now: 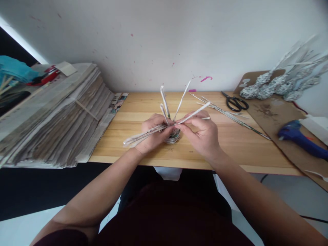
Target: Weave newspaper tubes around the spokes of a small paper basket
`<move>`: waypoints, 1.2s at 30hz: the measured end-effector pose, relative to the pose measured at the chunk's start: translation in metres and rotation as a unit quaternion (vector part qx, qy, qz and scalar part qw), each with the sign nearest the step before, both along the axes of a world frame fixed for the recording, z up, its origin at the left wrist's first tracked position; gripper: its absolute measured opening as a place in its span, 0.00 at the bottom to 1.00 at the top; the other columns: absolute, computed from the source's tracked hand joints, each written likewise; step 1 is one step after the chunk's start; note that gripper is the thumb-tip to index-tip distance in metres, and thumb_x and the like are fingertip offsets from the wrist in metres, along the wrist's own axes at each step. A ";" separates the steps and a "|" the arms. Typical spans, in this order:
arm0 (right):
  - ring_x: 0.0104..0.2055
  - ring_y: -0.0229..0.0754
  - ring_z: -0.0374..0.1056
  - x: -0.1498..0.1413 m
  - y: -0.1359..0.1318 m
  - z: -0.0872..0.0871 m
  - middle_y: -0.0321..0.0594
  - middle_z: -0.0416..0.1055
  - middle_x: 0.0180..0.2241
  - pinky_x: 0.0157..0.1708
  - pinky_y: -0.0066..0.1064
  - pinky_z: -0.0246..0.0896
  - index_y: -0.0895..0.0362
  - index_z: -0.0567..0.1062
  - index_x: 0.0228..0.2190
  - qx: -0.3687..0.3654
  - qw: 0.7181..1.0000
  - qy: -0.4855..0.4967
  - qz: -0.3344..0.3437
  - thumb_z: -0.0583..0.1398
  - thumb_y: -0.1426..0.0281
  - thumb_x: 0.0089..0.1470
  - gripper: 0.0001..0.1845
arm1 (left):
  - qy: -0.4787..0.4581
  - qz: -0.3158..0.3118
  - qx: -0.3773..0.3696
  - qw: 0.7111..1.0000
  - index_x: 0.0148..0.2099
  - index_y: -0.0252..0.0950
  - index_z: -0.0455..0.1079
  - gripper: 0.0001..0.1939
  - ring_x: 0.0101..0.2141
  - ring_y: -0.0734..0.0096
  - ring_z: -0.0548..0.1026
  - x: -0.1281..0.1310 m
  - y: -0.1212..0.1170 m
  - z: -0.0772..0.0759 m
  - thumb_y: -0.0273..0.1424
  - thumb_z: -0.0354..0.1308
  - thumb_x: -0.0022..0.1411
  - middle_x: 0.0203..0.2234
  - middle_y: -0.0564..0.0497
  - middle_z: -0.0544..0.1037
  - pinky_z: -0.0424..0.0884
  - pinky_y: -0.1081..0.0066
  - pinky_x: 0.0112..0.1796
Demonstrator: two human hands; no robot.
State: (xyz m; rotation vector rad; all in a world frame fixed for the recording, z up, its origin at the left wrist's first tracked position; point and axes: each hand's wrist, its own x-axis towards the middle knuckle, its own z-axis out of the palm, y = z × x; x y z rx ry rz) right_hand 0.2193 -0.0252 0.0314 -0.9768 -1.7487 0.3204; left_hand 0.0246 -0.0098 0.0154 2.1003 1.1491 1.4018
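Note:
Between my hands is a small woven piece of rolled newspaper (172,137), with several long paper tubes sticking out of it. My left hand (155,131) is closed around its left side, thumb at the top near the crossing tubes. A folded bundle of tubes (138,136) juts out leftward over that hand. With thumb and fingers pinched, my right hand (202,131) grips a white paper tube (196,112) that slants up to the right. Other tubes (181,99) point up toward the wall. My fingers partly hide the woven body.
Loose paper tubes (230,116) and black scissors (234,102) lie right of my hands. Farther right are a cardboard sheet (269,116), a blue glue gun (302,138) and several woven paper pieces (276,85). A tall newspaper stack (64,116) stands at left. A wall rises behind the table (123,150).

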 end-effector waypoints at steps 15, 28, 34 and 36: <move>0.42 0.45 0.78 0.004 0.007 -0.015 0.39 0.83 0.37 0.42 0.38 0.72 0.52 0.84 0.35 -0.111 0.992 0.042 0.037 0.65 0.71 0.59 0.05 | -0.068 -0.028 -0.034 0.997 0.40 0.36 0.74 0.04 0.33 0.70 0.79 0.002 -0.003 -0.003 0.31 0.65 0.65 0.32 0.50 0.81 0.74 0.70 0.39; 0.41 0.47 0.79 0.012 0.003 0.020 0.36 0.84 0.35 0.48 0.41 0.69 0.52 0.83 0.32 -0.158 0.984 -0.071 0.041 0.69 0.70 0.55 0.01 | -0.078 -0.082 -0.083 0.990 0.35 0.35 0.77 0.10 0.34 0.68 0.80 -0.006 0.003 0.007 0.36 0.70 0.61 0.31 0.49 0.82 0.77 0.68 0.41; 0.34 0.43 0.78 0.002 0.015 0.008 0.37 0.82 0.31 0.37 0.35 0.70 0.54 0.77 0.34 -0.286 0.948 0.063 0.126 0.70 0.69 0.52 0.07 | -0.121 -0.197 -0.184 0.955 0.47 0.36 0.76 0.19 0.33 0.70 0.80 -0.019 0.015 0.012 0.37 0.75 0.56 0.32 0.51 0.81 0.76 0.71 0.37; 0.33 0.44 0.78 0.005 0.021 0.006 0.37 0.82 0.31 0.37 0.37 0.71 0.54 0.77 0.40 -0.334 0.928 0.080 0.145 0.70 0.68 0.50 0.14 | -0.134 -0.243 -0.220 0.935 0.51 0.36 0.74 0.22 0.34 0.69 0.80 -0.027 0.020 0.014 0.37 0.74 0.57 0.33 0.50 0.81 0.77 0.70 0.38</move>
